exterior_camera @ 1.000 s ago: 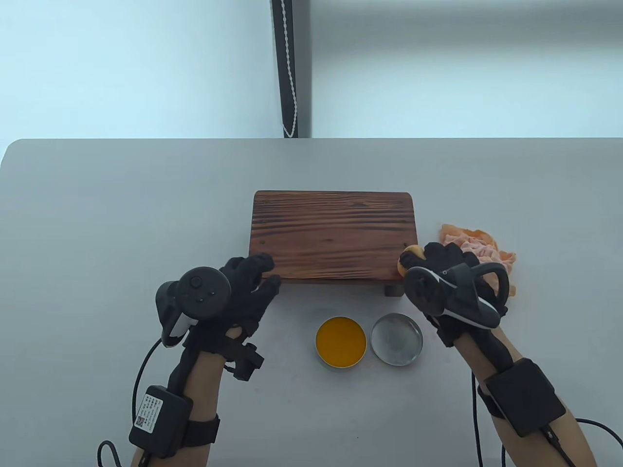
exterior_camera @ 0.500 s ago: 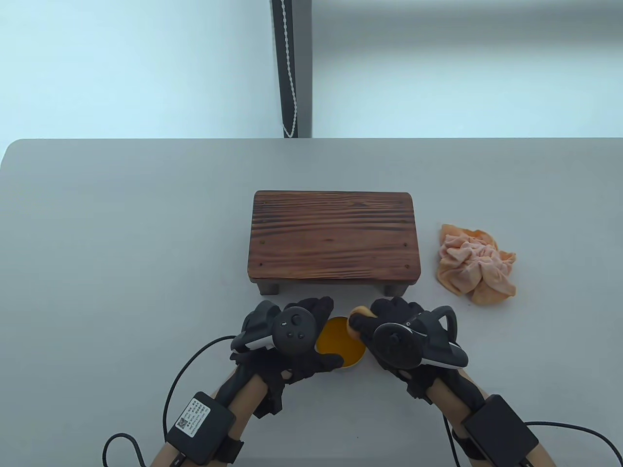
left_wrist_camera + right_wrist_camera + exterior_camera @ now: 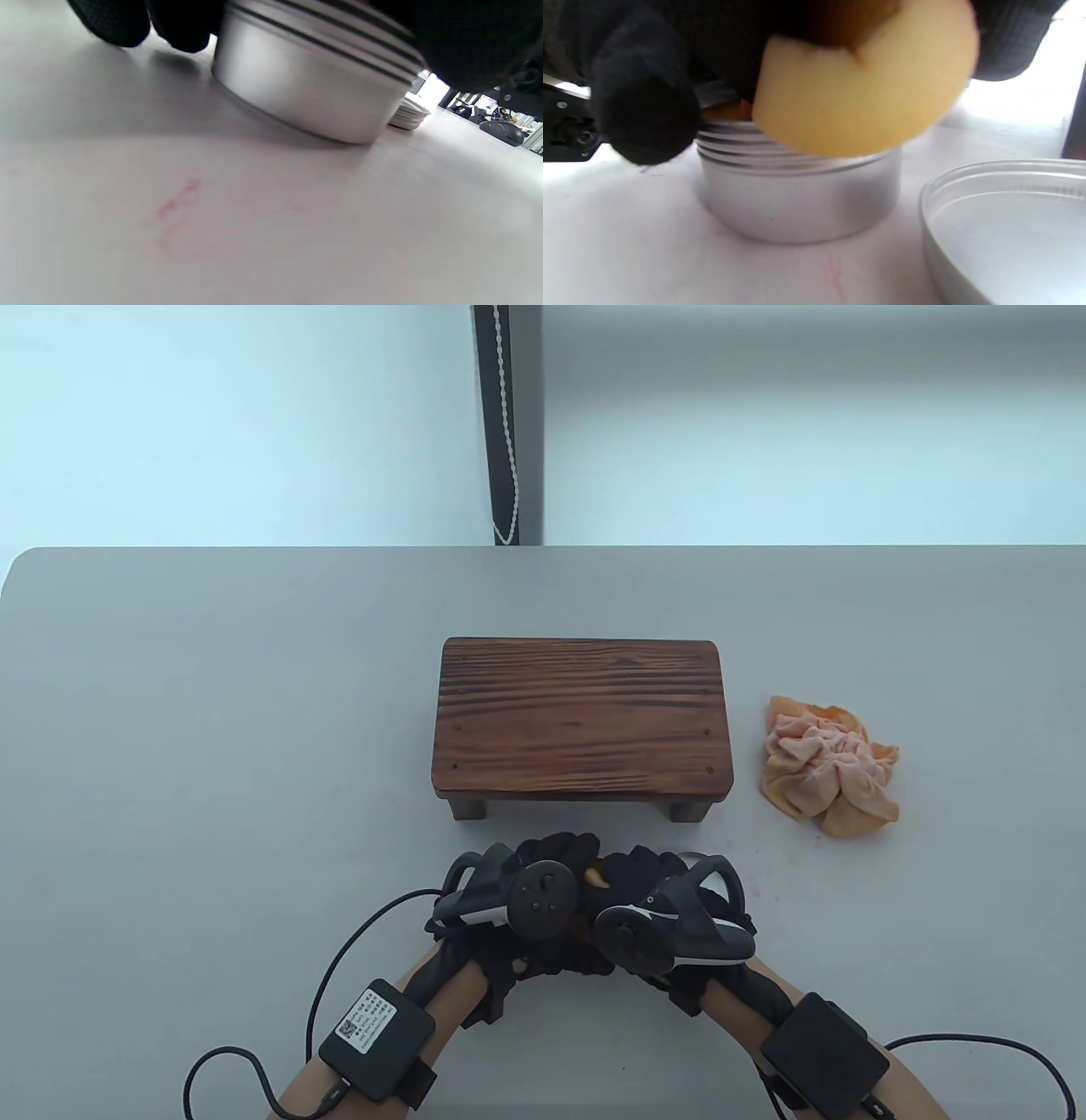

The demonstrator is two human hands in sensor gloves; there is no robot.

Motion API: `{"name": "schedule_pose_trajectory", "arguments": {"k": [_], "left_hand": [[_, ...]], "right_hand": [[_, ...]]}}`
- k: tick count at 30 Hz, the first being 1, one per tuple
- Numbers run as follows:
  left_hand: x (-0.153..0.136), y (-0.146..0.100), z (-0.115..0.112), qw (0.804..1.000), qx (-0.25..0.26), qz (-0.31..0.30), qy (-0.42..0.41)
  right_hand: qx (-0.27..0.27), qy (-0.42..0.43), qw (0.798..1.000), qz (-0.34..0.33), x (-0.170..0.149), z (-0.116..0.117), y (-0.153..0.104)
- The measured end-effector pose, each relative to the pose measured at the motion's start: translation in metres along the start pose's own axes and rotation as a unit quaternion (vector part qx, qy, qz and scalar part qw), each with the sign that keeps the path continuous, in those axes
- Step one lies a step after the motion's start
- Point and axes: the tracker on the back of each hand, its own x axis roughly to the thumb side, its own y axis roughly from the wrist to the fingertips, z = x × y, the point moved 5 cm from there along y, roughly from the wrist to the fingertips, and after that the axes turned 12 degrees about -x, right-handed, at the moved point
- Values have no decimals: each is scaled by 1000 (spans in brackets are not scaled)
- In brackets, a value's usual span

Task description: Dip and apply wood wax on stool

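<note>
The wax tin (image 3: 797, 203) is sitting on the grey surface (image 3: 212, 729) just in front of the stool (image 3: 582, 718), almost wholly hidden under both hands in the table view. The right hand (image 3: 670, 899) is pinching a pale yellow sponge (image 3: 865, 89) and pressing it down over the tin's open rim; a second ago that hand was holding the sponge at the stool's near right corner. The left hand (image 3: 517, 891), then resting at the stool's near left corner, is now curling its fingers (image 3: 110, 21) around the tin's wall, steadying it. So the work is swinging from spreading to reloading: this is probably a fresh dip, with more of the stool left to coat afterwards.

Counting what is showing: one dark wooden stool, one tin, one loose lid (image 3: 1005, 224) lying just beside the tin on its right, one sponge, and one crumpled orange cloth (image 3: 827, 768) lying to the right of the stool, apart from it. Faint pink smears are marking the surface near the tin.
</note>
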Motion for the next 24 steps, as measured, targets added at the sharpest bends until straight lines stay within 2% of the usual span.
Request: {"name": "schedule_pose_trajectory", "arguments": {"k": [5, 7, 10, 18, 24], "left_hand": [[4, -2, 6, 998, 39, 11, 46], [5, -3, 7, 997, 51, 10, 50], [3, -3, 7, 998, 53, 7, 41], [3, -4, 6, 998, 48, 14, 40], [3, -5, 5, 998, 36, 19, 50]], "right_hand": [[53, -58, 997, -14, 4, 8, 0], [58, -40, 998, -7, 0, 9, 0], [27, -46, 998, -25, 4, 8, 1], [55, -44, 997, -17, 1, 1, -2], [19, 8, 1000, 5, -9, -16, -13]]}}
